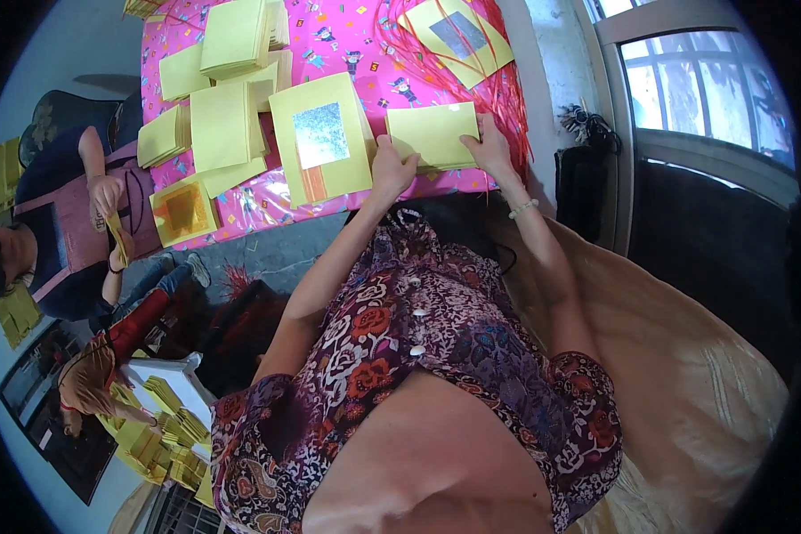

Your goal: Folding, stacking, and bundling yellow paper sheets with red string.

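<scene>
At the near edge of the table, a small stack of yellow paper sheets (432,129) lies between my hands. The left side of this stack is gripped by my left hand (393,169), thumb on top. My right hand (488,147) closes on its right side, also with the thumb over the paper; the fingers underneath are mostly hidden. Just left of my left hand sits a larger yellow pile, its top sheet (280,125) bearing a silver square (320,135) and an orange strip.
Several yellow paper stacks (222,125) cover the left of the pink patterned table (285,191). Red strings (505,98) and a yellow sheet with a silver patch (472,53) lie far right. A co-worker (71,222) at the left holds yellow paper; another person (89,383) stands beyond.
</scene>
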Motion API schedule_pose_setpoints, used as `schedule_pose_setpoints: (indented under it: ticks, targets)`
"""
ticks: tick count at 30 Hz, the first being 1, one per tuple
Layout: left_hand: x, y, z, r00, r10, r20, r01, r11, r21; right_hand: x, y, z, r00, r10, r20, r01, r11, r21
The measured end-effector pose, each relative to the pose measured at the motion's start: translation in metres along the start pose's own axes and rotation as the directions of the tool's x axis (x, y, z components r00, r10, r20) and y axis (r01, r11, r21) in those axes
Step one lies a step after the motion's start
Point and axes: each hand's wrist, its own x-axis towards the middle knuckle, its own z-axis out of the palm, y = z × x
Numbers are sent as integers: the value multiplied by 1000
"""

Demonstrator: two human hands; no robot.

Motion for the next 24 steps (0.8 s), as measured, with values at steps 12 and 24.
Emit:
schedule_pose_setpoints:
  ticks: [12,24]
  targets:
    - [-15,-4,18,994,10,-111,12,981,195,-12,5,16,971,-199,-131,156,946,-283]
    - [-31,25,-11,983,124,-132,-94,972,215,10,37,5,990,36,138,-62,981,186]
